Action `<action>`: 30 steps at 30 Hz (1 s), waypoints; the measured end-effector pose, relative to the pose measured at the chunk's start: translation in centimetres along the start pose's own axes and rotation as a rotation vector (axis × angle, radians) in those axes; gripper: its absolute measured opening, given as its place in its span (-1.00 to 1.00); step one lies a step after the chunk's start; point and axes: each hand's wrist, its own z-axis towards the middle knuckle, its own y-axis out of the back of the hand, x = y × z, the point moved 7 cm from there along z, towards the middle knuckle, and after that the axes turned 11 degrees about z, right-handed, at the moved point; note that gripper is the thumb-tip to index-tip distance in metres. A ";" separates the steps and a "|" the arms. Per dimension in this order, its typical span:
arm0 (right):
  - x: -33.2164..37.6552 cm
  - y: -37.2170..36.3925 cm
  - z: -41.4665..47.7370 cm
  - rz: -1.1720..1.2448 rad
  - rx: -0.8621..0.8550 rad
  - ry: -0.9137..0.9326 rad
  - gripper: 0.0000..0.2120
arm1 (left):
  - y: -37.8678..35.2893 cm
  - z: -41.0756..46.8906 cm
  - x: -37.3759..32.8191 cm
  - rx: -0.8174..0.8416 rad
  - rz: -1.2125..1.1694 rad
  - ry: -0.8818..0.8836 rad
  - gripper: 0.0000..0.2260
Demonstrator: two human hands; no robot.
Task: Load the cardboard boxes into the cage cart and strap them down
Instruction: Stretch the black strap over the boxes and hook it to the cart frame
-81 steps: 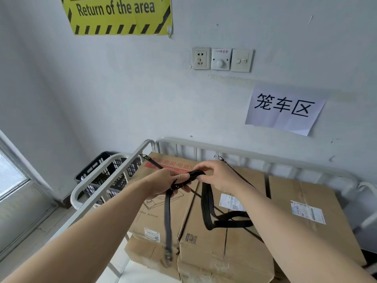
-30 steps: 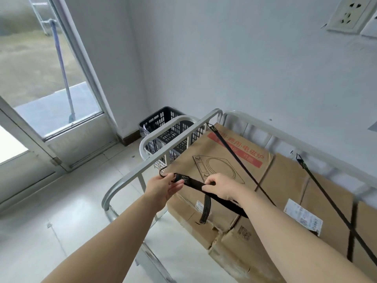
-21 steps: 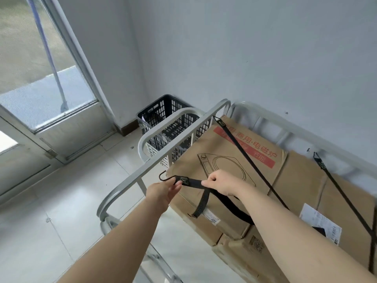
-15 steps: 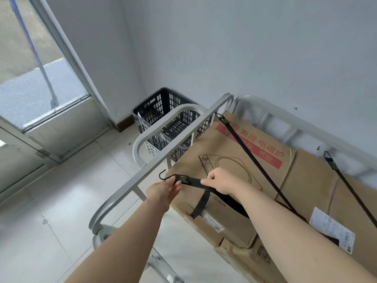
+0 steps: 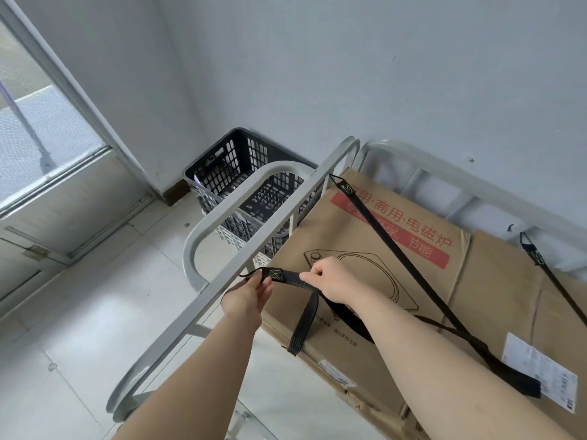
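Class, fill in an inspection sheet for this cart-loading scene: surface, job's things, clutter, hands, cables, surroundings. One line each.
Surface: pale tiled floor, nothing lying loose on it.
Job's things: cardboard boxes fill the cage cart; two black straps already hooked to its rails and stretched over the boxes.
Clutter: black plastic crate beside the cart.
Hands: left hand holds the hook end of the third strap at the side rail; right hand pinches the same strap.
Cables: nothing seen.
Surroundings: grey wall, glass door on the left.
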 end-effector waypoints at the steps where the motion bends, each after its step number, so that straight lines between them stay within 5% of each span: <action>1: -0.2 0.4 -0.2 0.018 -0.006 -0.014 -0.57 | -0.5 0.0 0.1 0.017 0.014 -0.005 -0.94; 12: -2.4 6.7 -7.4 0.119 -0.028 -0.141 -0.67 | -6.3 -4.8 1.3 0.194 0.059 0.028 -0.85; 25: -11.1 27.3 -29.0 0.509 -0.766 0.008 -0.87 | -18.1 -23.3 10.2 0.529 0.139 0.079 -0.80; 30: -16.1 32.9 -38.7 0.639 -0.880 0.123 -0.94 | -22.0 -30.9 15.5 0.628 0.216 -0.015 -0.79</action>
